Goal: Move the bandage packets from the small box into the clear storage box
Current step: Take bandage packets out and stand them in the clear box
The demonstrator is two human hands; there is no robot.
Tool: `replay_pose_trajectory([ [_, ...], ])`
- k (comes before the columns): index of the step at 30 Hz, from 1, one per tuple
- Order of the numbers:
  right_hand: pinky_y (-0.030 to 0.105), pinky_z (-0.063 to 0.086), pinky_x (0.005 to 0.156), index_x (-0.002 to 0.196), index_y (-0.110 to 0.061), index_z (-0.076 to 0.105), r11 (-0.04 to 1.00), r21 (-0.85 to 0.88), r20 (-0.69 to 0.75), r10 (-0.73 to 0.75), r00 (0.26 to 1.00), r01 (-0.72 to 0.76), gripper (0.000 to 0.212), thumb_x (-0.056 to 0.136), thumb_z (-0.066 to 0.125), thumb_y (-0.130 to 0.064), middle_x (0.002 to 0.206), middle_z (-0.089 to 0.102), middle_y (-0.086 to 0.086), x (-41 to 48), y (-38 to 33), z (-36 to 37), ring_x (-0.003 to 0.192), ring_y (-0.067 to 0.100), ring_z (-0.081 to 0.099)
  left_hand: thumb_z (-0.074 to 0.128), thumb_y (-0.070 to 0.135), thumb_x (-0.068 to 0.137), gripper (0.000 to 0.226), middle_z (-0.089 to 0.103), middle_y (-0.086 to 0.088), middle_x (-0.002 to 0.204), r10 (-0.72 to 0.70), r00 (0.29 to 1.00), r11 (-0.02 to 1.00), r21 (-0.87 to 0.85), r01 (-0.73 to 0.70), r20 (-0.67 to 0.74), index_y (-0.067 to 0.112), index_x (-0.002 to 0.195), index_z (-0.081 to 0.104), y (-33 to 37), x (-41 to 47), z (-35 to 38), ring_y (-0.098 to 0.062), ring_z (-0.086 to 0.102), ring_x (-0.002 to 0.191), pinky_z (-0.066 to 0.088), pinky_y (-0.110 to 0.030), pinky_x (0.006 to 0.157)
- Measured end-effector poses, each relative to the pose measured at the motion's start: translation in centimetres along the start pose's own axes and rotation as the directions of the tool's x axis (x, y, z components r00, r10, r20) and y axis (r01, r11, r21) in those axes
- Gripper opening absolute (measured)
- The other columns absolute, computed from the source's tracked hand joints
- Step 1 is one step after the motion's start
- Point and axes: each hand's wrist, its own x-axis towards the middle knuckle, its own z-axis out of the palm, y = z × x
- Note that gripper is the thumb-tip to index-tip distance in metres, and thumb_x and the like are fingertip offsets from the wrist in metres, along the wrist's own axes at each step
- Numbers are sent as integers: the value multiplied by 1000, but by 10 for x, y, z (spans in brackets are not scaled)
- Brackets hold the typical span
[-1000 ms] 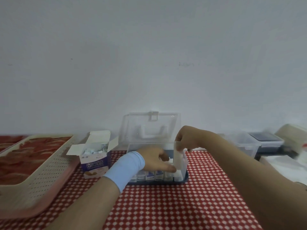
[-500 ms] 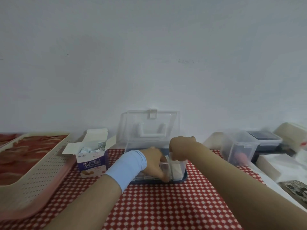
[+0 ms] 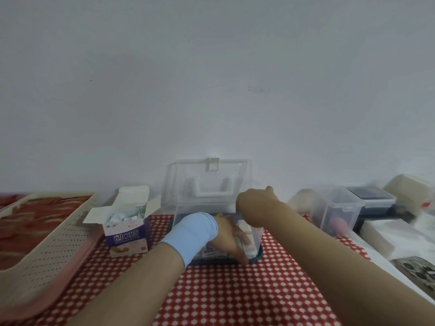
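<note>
Clear storage box (image 3: 179, 216), rigid see-through plastic, lid (image 3: 186, 182) upright, centre of red-white checked worktop (image 3: 235, 292) | bandage packets (image 3: 122, 216), small white, heaped in open-flapped cardboard small box (image 3: 128, 237) just left | left hand (image 3: 229, 241) reaching inside clear box, grasp cannot be told | right hand (image 3: 253, 204) curled over its right rim

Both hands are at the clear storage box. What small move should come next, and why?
Probably draw the left hand out of the clear storage box and reach to the small box. Its fingers are low among packets standing in the clear box, the right hand grips the box's right wall, and the small box, flaps open, holds more bandage packets.
</note>
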Motion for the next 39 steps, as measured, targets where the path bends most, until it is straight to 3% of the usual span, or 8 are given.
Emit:
replay_pose_trajectory([
  [5, 63, 23, 110, 125, -24, 64, 993, 118, 69, -34, 997, 26, 27, 99, 54, -25, 118, 62, -1, 0, 5, 2, 115, 26, 53, 65, 71, 73, 70, 29, 7, 157, 10, 999, 1000, -20, -10, -34, 53, 138, 45, 1, -3, -2, -27, 34, 141, 37, -51, 113],
  [8, 68, 18, 111, 112, -19, 67, 992, 119, 131, -52, 990, 37, 21, 99, 51, -18, 104, 62, -1, -3, 2, 9, 107, 24, 53, 69, 67, 71, 79, 40, 6, 152, 32, 995, 997, -66, -38, -93, 44, 142, 45, 1, -8, -2, -24, 44, 134, 42, -49, 109],
  [12, 65, 21, 109, 98, -17, 69, 980, 197, 115, -20, 993, -3, 19, 98, 50, -19, 91, 63, -2, -6, 5, 1, 98, 23, 56, 67, 66, 74, 78, 36, 8, 154, 58, 985, 992, -105, -75, -162, 44, 145, 43, -7, -24, -12, -21, 39, 139, 34, -49, 114],
  [17, 60, 24, 110, 114, -33, 72, 953, 302, -68, 28, 997, -6, 32, 98, 51, -15, 119, 68, -7, -14, 14, -32, 115, 23, 56, 63, 54, 89, 56, 53, 9, 137, 62, 940, 973, -188, -132, -336, 33, 139, 53, -28, -68, -38, -13, 50, 126, 40, -38, 109],
  [23, 37, 45, 99, 99, -37, 74, 873, 464, -287, -10, 958, 148, 34, 93, 49, -15, 109, 69, -17, -24, -15, -72, 105, 13, 61, 61, 29, 95, 17, 67, 14, 110, -140, 750, 941, -322, -101, -646, 31, 108, 71, -90, -117, -41, -4, 60, 102, 44, -22, 91],
  [29, 34, 54, 95, 102, -26, 79, 727, 576, -382, -163, 910, 373, 26, 96, 55, -16, 112, 73, -8, -10, -91, -84, 102, 12, 65, 58, 18, 95, 17, 61, 9, 107, -412, 605, 895, -425, 131, -681, 33, 95, 66, -161, -142, -10, -11, 58, 100, 43, -25, 88],
  [34, 32, 53, 96, 108, -23, 78, 725, 538, -398, -232, 888, 430, 23, 98, 58, -18, 115, 73, -7, 10, -136, -87, 104, 12, 65, 54, 16, 98, 25, 58, 3, 130, -454, 619, 884, -413, 221, -641, 25, 117, 68, -183, -138, 12, -17, 55, 120, 42, -30, 105],
  [39, 29, 53, 86, 112, -29, 76, 821, 405, -347, -269, 898, 402, 22, 96, 62, -21, 115, 72, -8, 38, -169, -83, 102, 13, 66, 55, 14, 95, 33, 61, 2, 131, -421, 616, 899, -396, 187, -665, 22, 125, 66, -195, -136, 25, -16, 56, 119, 41, -29, 106],
])
